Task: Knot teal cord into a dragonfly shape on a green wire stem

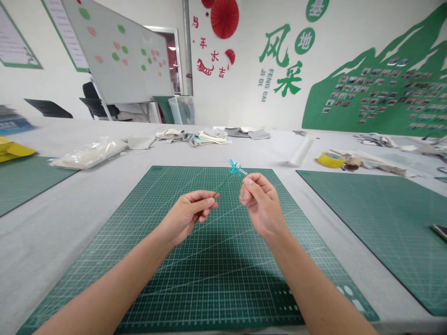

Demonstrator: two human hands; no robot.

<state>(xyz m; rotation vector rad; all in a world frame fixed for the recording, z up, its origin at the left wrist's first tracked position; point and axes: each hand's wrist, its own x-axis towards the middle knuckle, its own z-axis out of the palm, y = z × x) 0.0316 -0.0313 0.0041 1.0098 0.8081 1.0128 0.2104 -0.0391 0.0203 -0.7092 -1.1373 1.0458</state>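
Green gridded cutting mat [195, 279] lies beneath both hands. Left hand [188, 216] pinches the lower end of a thin green stem [223, 182] between thumb and fingertips. Right hand [260, 202], fingers curled closed, grips near the small turquoise ribbon bow [235, 166] at the stem's top, held above the mat's far edge. Yellow tape roll [331, 159] sits beyond the mat's far right corner.

Support surface: one large table with a light grey top [87, 218].

Items lying directly on it:
- Dark green gridded cutting mat [216, 279], centre, near edge.
- Second green cutting mat [377, 223], right, well apart from the first.
- Third green cutting mat [24, 181], left, partly out of view.
- Clear plastic bag with white contents [87, 153], behind the left mat.
- Folded grey and white fabric pieces [209, 136], far centre.
- White cylindrical roll [302, 151], lying flat.
- Yellow tape roll [331, 159], just beside it.
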